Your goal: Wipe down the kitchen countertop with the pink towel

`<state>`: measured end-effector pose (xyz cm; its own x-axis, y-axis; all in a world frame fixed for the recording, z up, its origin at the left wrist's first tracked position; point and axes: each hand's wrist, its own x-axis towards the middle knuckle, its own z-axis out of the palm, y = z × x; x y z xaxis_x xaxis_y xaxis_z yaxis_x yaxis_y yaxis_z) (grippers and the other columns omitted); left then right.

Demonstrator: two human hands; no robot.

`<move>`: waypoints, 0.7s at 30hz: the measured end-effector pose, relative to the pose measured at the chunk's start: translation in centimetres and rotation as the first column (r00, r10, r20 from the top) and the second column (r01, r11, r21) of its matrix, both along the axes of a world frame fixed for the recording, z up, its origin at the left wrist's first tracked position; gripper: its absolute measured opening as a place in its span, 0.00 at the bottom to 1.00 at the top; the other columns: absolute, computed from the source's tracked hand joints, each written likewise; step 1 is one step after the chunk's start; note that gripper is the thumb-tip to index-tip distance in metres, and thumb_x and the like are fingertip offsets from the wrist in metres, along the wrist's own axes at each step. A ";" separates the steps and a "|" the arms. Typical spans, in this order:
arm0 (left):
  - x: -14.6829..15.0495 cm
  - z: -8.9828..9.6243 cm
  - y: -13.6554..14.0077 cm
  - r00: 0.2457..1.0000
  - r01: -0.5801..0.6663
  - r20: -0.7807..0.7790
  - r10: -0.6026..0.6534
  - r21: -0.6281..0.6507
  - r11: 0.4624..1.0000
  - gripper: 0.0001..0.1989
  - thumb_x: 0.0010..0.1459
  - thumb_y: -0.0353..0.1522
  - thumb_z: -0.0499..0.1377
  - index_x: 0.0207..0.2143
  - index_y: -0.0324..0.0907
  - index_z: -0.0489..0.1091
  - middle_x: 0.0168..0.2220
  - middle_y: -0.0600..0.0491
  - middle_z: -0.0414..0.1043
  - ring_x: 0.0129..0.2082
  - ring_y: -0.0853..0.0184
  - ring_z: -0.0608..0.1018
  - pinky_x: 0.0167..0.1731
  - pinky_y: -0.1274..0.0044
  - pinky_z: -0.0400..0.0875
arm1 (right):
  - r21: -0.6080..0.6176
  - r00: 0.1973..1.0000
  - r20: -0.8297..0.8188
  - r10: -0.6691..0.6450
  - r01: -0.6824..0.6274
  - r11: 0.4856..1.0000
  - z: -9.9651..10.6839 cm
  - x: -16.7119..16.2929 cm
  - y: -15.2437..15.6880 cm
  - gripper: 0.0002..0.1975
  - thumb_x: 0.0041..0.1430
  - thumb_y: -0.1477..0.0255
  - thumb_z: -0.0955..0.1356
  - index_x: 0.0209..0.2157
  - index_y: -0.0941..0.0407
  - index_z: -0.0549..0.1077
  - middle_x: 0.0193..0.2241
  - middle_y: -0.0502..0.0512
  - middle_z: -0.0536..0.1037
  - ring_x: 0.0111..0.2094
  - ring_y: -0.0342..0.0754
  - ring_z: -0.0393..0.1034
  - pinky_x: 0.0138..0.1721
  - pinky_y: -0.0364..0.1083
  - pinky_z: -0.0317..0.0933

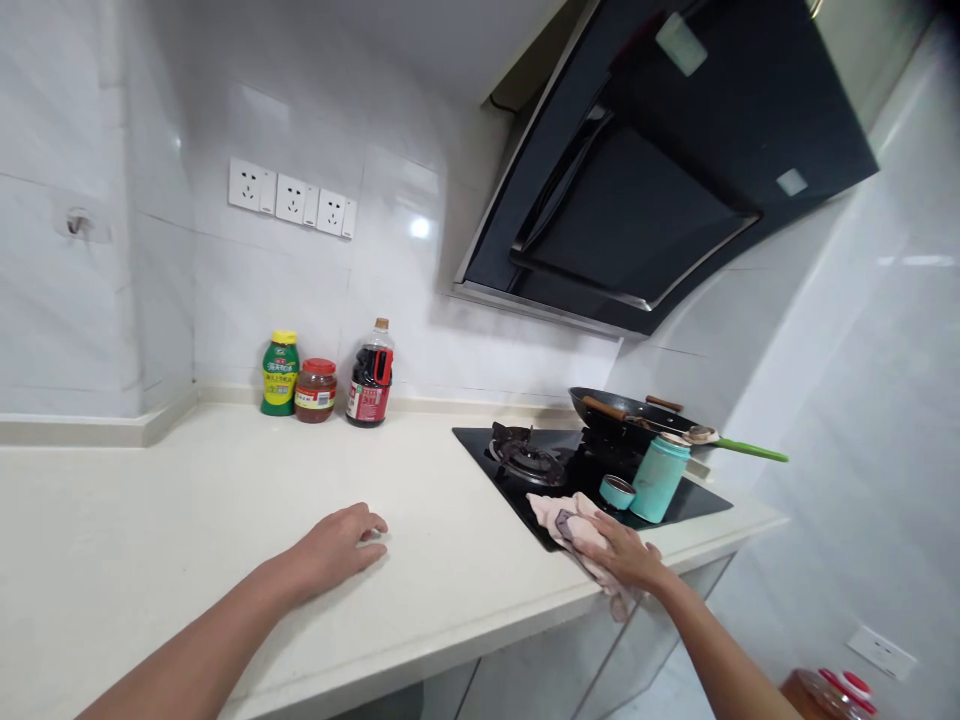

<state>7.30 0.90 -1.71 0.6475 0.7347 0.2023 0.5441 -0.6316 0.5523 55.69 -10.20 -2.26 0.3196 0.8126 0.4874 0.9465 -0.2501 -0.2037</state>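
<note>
Hands (337,545) apart, pink cloth (553,513) under right (624,553)

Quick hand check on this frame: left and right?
Left hand: open, fingers slightly curled, holding nothing.
Right hand: laid over the pink cloth; whether it grips cannot be told.

To the left of the black cooktop (696,499) are a bare left hand (339,546) and a smooth, bare left forearm (202,635) widening away from the wrist, while at the cooktop's near side are a bare right hand (621,552) with slender fingers and a bare right forearm (712,650)
</note>
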 end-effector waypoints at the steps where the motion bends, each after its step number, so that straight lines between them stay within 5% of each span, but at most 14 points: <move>1: 0.0 0.0 0.0 1.000 0.006 -0.002 -0.006 -0.004 1.000 0.18 0.60 0.43 0.54 0.47 0.46 0.74 0.47 0.49 0.74 0.47 0.58 0.76 0.46 0.71 0.69 | -0.030 1.000 -0.013 -0.011 0.011 0.999 -0.5 0.3 0.2 0.22 0.56 0.52 0.64 0.46 0.48 0.77 0.48 0.57 0.75 0.51 0.62 0.67 0.52 0.60 0.61; 11: 1.0 0.2 -0.1 0.997 0.016 -0.074 -0.012 0.048 0.999 0.17 0.59 0.42 0.54 0.44 0.46 0.75 0.44 0.49 0.73 0.43 0.59 0.76 0.42 0.72 0.68 | -0.126 0.995 -0.038 -0.097 0.091 0.988 -2.7 -4.8 3.9 0.25 0.63 0.50 0.61 0.54 0.47 0.73 0.59 0.61 0.64 0.61 0.70 0.52 0.54 0.75 0.47; 16: 0.8 0.2 0.1 0.998 0.013 -0.055 -0.010 0.044 0.999 0.17 0.60 0.43 0.53 0.45 0.47 0.75 0.43 0.51 0.73 0.43 0.60 0.76 0.43 0.73 0.68 | -0.099 0.987 0.001 0.158 -0.157 0.983 -3.0 -11.0 0.9 0.20 0.64 0.55 0.63 0.54 0.46 0.72 0.57 0.57 0.66 0.59 0.64 0.53 0.55 0.70 0.49; 21: 0.4 0.5 0.1 0.999 0.001 -0.052 0.002 0.048 0.999 0.16 0.61 0.43 0.53 0.44 0.47 0.75 0.39 0.52 0.74 0.39 0.62 0.76 0.41 0.74 0.68 | -0.046 0.897 -0.028 0.441 -0.441 0.896 -2.1 -16.8 -3.1 0.12 0.65 0.58 0.64 0.46 0.44 0.74 0.50 0.48 0.71 0.52 0.55 0.61 0.50 0.57 0.55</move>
<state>7.68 1.01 -1.16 0.6578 0.7252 0.2035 0.5713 -0.6564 0.4926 38.91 -13.34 -4.32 -0.0695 0.8950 0.4407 0.9587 0.1820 -0.2184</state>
